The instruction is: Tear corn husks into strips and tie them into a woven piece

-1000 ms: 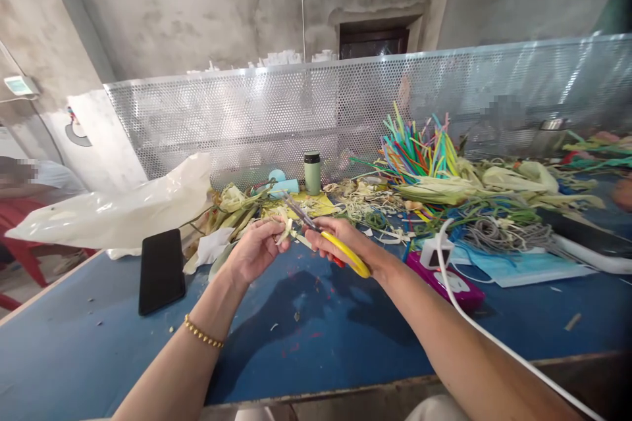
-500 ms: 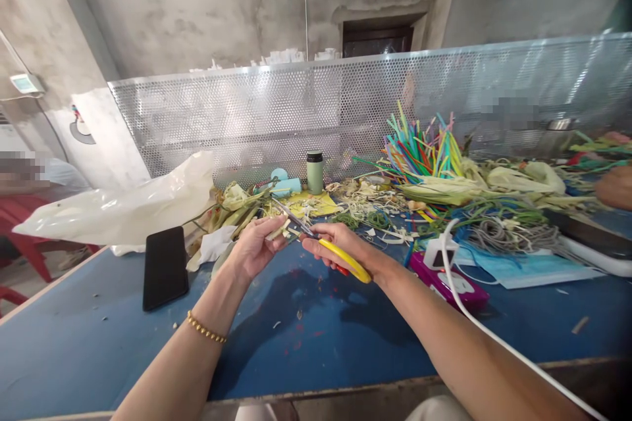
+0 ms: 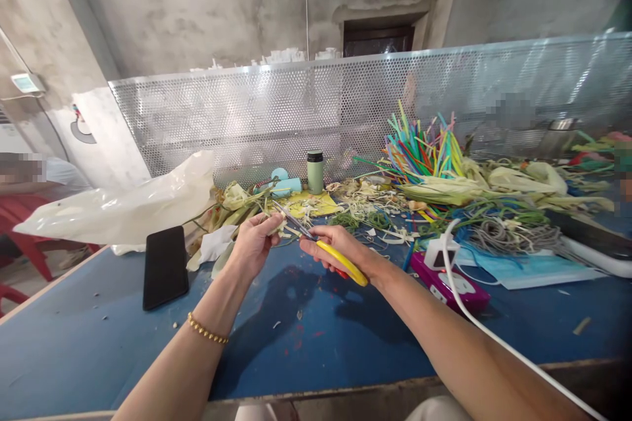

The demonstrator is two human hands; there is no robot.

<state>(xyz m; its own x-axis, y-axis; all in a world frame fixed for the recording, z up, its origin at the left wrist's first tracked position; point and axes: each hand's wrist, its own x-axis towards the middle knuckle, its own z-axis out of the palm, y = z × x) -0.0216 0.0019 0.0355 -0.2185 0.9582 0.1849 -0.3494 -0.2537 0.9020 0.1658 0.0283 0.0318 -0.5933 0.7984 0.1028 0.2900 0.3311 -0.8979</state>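
— What does the left hand (image 3: pixel 254 243) hold?

— A pale strip (image 3: pixel 277 226), pinched between thumb and fingertips. The hand is up off the bench (image 3: pixel 99 342), palm turned inward, with a bead bracelet (image 3: pixel 207 332) on the wrist.

— And the right hand (image 3: pixel 336 247)?

— It is wrapped round the yellow handles of the scissors (image 3: pixel 302 229), fingers through the loops. The blades point up and to the left, toward the strip.

— Do the blades touch it?

— They reach just beside the left fingertips, but the parts are small there, so it is hard to tell whether metal meets strip or how far the blades gape.

— Where does all this sit over the bench?

— Above the middle of the blue top, both hands close together, their shadow on the surface below among small pale scraps.

— What lies around them?

— A black phone (image 3: pixel 165 268) lies flat to the left, near the bench edge. Behind it a crumpled pale plastic bag (image 3: pixel 123 207) spreads out. Past the hands is a heap of husks (image 3: pixel 237 207), and farther back a green flask (image 3: pixel 314 172) stands upright against the perforated metal screen (image 3: pixel 247 118).

— And on the right?

— A bundle of coloured straws (image 3: pixel 422 145) fans upward, with tangled cords (image 3: pixel 498 230) in front. A white cable (image 3: pixel 494 335) runs from there along the right forearm toward the near edge.
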